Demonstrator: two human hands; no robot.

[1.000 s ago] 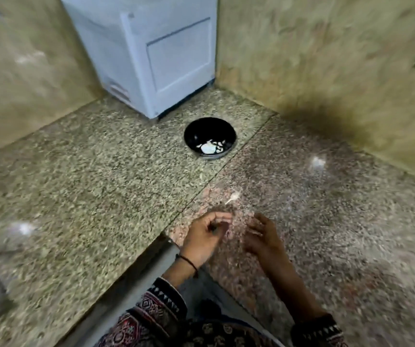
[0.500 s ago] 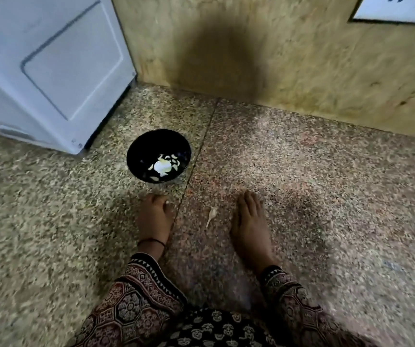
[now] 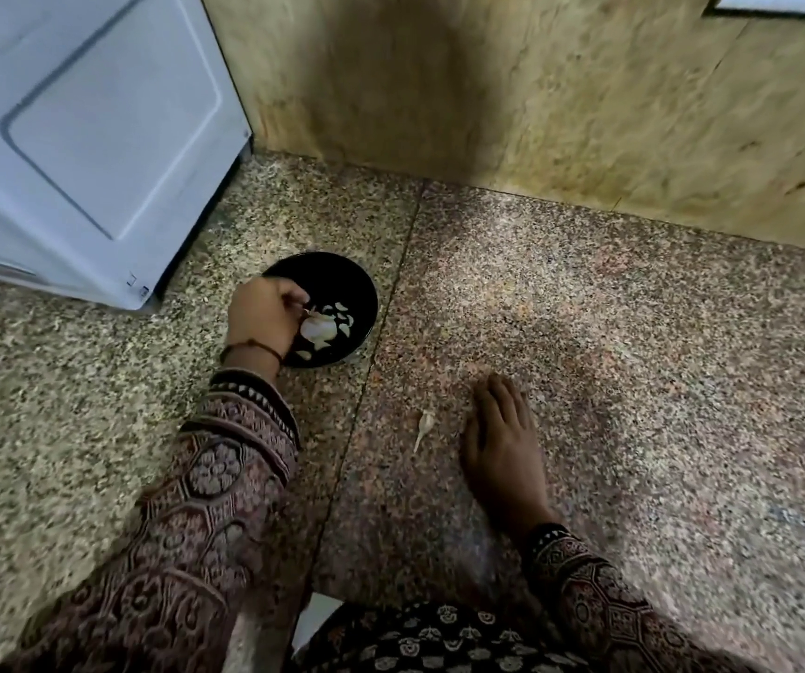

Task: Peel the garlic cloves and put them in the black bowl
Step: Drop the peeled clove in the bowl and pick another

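Speckled granite counter (image 3: 633,381) holds a white appliance (image 3: 85,138), its corner marks too small to read. Beside it is the black bowl (image 3: 342,274). The left hand (image 3: 259,318) reaches in, fingers curled on a garlic bulb (image 3: 318,328) among peeled cloves (image 3: 346,325). The right hand (image 3: 502,444) lies flat beside a garlic scrap (image 3: 424,424).

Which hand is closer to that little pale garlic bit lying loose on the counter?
Right. The right hand lies flat just beside the garlic bit, not touching; the left hand is off at the black bowl.
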